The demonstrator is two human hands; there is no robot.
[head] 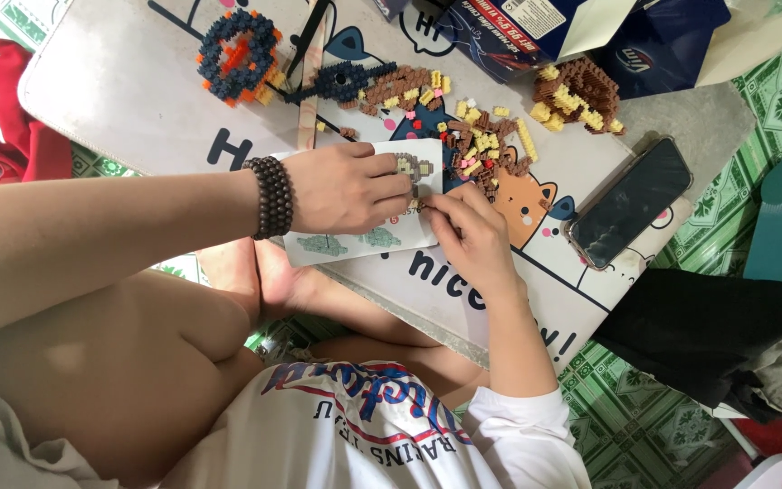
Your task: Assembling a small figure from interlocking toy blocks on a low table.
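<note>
Tiny brick piece (420, 205), pinched where the 2 sets of fingertips meet, just above the lower right corner of the instruction sheet (355, 243); too small to tell its colour or shape for sure. Left hand (346, 188) lying across the sheet, fingers curled in and closed toward the piece, dark bead bracelet (272, 196) on the wrist just left of the sheet. Right hand (470, 234) at the sheet's right edge, fingers bent and drawn together, thumb and forefinger tips closed at the same small piece; exact grip hidden by the knuckles. Sheet resting flat on a pale lap table (119, 81) printed with cartoon cats. Just right of and above the sheet, a loose scatter of brown, yellow and pink bricks (477, 145). Farther right of the sheet, a partly built brown and yellow model (579, 94), well apart from the hands. Above and left of the sheet, a dark blue and orange brick ring (237, 52), with a dark blue and brown built strip (364, 83) running between it and the loose scatter. Right of the sheet, beyond the right hand, a black phone (631, 201) lying screen up near the table's edge. Above the sheet at the far side, an open dark blue box (644, 54). Below the sheet, bare legs and a white printed shirt (364, 435). Green patterned floor mat (644, 417) under everything.
</note>
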